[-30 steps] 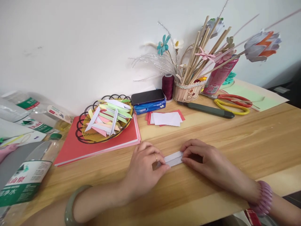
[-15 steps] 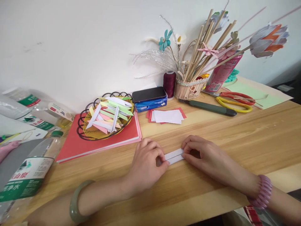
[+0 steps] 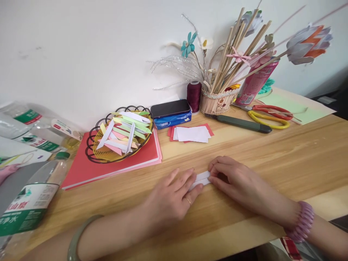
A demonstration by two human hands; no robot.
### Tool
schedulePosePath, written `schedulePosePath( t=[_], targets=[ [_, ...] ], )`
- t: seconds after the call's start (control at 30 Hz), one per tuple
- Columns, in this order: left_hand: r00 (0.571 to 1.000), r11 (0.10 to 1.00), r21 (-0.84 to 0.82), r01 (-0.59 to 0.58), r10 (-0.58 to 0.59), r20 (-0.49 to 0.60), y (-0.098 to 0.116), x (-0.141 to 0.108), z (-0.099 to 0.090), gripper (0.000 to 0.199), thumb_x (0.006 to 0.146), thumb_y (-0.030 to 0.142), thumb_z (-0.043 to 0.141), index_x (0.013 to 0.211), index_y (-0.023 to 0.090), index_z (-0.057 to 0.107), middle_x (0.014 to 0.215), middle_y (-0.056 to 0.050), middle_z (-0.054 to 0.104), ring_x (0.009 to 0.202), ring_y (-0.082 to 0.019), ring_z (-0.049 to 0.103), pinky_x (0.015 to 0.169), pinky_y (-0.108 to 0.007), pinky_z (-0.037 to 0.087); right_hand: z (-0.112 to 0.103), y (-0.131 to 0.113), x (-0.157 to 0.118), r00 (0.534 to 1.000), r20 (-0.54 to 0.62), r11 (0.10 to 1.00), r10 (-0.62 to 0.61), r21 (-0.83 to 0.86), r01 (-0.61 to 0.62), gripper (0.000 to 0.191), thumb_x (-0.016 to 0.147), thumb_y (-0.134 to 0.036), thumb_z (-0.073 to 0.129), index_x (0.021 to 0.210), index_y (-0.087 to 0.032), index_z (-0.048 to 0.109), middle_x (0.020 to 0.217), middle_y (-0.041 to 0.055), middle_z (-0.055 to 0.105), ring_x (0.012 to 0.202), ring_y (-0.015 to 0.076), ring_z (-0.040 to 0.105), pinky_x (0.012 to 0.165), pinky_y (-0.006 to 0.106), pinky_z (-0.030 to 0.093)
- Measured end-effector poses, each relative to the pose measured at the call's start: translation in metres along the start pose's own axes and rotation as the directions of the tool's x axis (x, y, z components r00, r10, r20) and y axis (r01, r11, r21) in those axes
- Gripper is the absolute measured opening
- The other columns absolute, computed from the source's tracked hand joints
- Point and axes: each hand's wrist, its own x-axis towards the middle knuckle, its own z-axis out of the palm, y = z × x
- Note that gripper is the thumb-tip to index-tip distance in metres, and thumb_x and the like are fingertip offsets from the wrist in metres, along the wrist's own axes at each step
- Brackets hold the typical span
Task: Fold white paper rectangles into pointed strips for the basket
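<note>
A folded white paper strip (image 3: 202, 178) lies on the wooden table, with a crease line running along its length. My left hand (image 3: 176, 194) rests over the strip's left end, fingers spread and lying flat, so that end is mostly hidden. At the other end, my right hand (image 3: 231, 177) pinches the strip between thumb and fingers. Beyond both hands sits a small pile of white paper slips (image 3: 192, 134) on red ones (image 3: 172, 132). To the left, a yellow basket with a black looped rim (image 3: 92, 154) holds several folded paper pieces (image 3: 127, 130) in white, green, pink and yellow.
The basket stands on red paper sheets (image 3: 74, 163). Behind are a phone (image 3: 170, 108) on a blue pack (image 3: 174, 119), a thread spool (image 3: 194, 96) and a flower basket (image 3: 217, 101). A green-handled tool (image 3: 241, 123) and scissors (image 3: 272, 117) lie right; plastic bottles (image 3: 32, 195) left.
My left hand has gone from pinching the strip's left end to lying spread over it, moving slightly right. My right hand keeps its pinch. The view has shifted slightly.
</note>
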Motion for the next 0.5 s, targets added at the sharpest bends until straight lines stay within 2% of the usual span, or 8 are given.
schedulePosePath(
  t=[0.17,0.37,0.5],
  targets=[
    [1.000,0.999,0.040,-0.024,0.023,0.016,-0.0011,-0.0029,-0.0047,0.040,0.096,0.011,0.022,0.118,0.008,0.056,0.122,-0.011,0.059,0.120,-0.023,0.048,0.098,-0.043,0.033,0.0000,-0.0005,-0.0005,1.000,0.011,1.000,0.006,-0.013,-0.006,0.015,0.085,-0.015,0.042,0.074,-0.018,0.053,0.080,0.0048,0.055,0.075,0.0176,0.054,0.069,0.033,0.044],
    [0.998,0.999,0.039,-0.034,0.032,0.060,-0.0036,-0.0066,-0.0035,0.040,0.096,0.013,0.023,0.123,0.009,0.052,0.127,-0.011,0.055,0.121,-0.021,0.048,0.099,-0.038,0.034,-0.0002,-0.0004,0.0012,0.999,0.032,1.000,0.017,-0.017,-0.017,0.015,0.086,-0.016,0.042,0.075,-0.019,0.053,0.080,0.0041,0.054,0.073,0.0172,0.053,0.068,0.033,0.043],
    [0.993,0.996,0.020,-0.089,0.087,0.080,-0.0093,-0.0069,-0.0078,0.037,0.095,0.013,0.028,0.122,0.008,0.053,0.126,-0.011,0.056,0.120,-0.022,0.049,0.099,-0.039,0.033,0.0005,-0.0015,0.0023,0.999,0.026,0.999,0.024,-0.038,-0.023,0.015,0.086,-0.016,0.042,0.074,-0.019,0.051,0.079,0.0043,0.053,0.073,0.0179,0.052,0.068,0.034,0.043]
  ],
)
